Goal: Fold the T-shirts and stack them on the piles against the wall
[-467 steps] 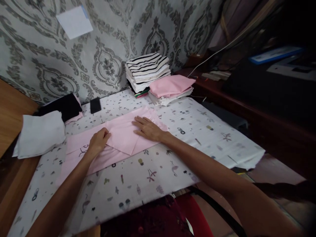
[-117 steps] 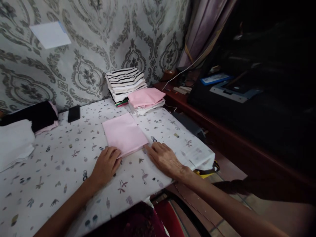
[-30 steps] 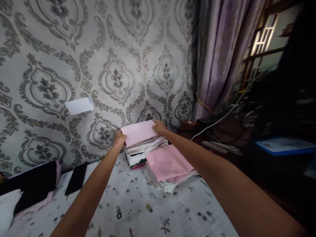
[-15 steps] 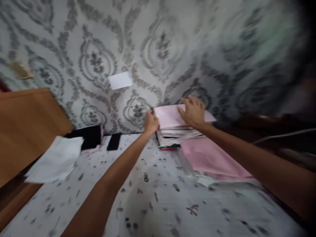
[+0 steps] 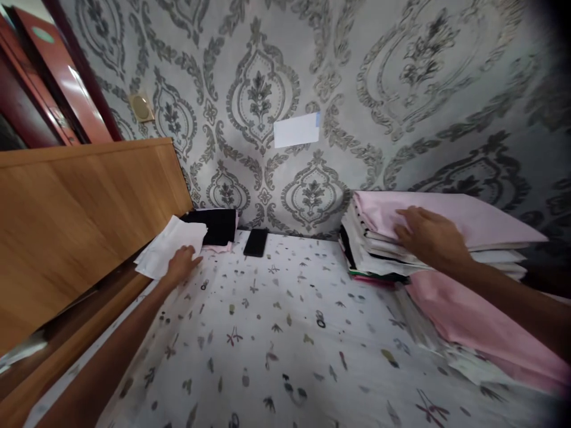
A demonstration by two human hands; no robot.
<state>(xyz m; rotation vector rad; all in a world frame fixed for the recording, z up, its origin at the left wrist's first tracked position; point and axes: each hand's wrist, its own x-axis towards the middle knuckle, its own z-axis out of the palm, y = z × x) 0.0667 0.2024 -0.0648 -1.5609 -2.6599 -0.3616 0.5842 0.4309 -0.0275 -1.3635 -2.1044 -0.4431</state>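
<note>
My right hand (image 5: 430, 235) lies on the pale pink folded cloth (image 5: 482, 217) that tops a stack of folded fabrics (image 5: 370, 244) against the wall. Its fingers are apart and nothing is gripped. On the left, my left hand (image 5: 182, 266) is at the lower right edge of a white folded cloth (image 5: 160, 249), fingers extended and slightly apart. Whether the fingertips press on the cloth is hard to tell. Just behind that cloth sits a black folded cloth (image 5: 218, 226) with pink fabric under it.
A black phone (image 5: 256, 242) lies on the patterned bedsheet (image 5: 276, 333). A wooden headboard-like panel (image 5: 89, 208) stands at left. Darker pink fabric (image 5: 482, 315) lies before the stack. A white paper (image 5: 297, 131) is on the wallpapered wall.
My left hand has left the stack and moved left to the white cloth. My right hand stays on the pale pink cloth. The camera view has turned left.
</note>
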